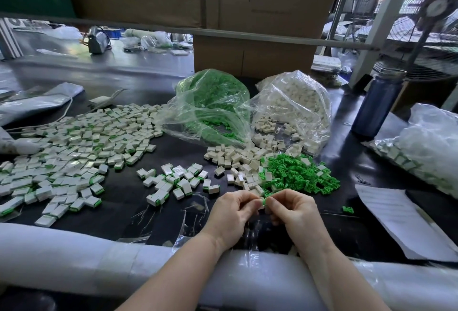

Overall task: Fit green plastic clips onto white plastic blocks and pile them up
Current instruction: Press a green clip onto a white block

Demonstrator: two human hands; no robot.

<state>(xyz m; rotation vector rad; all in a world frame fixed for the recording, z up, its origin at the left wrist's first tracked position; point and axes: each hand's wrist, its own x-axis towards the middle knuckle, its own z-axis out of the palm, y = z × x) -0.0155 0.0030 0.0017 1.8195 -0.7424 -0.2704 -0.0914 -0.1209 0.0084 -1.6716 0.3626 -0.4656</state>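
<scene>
My left hand (231, 214) and my right hand (293, 211) meet fingertip to fingertip just above the black table's near edge. Between them sits a green clip (264, 201) against a white block (260, 205), which my left fingers mostly hide. Just beyond my hands lies a heap of loose green clips (297, 174), with loose white blocks (238, 159) to its left. Fitted blocks with green ends lie in a small group (173, 181) and a wide spread (74, 152) on the left.
Two open clear bags stand behind the heaps, one of green clips (213, 104), one of white blocks (295, 109). A blue bottle (379, 102), a bag of fitted blocks (421, 152) and a paper sheet (401, 219) are on the right. Cardboard boxes (247, 57) stand behind.
</scene>
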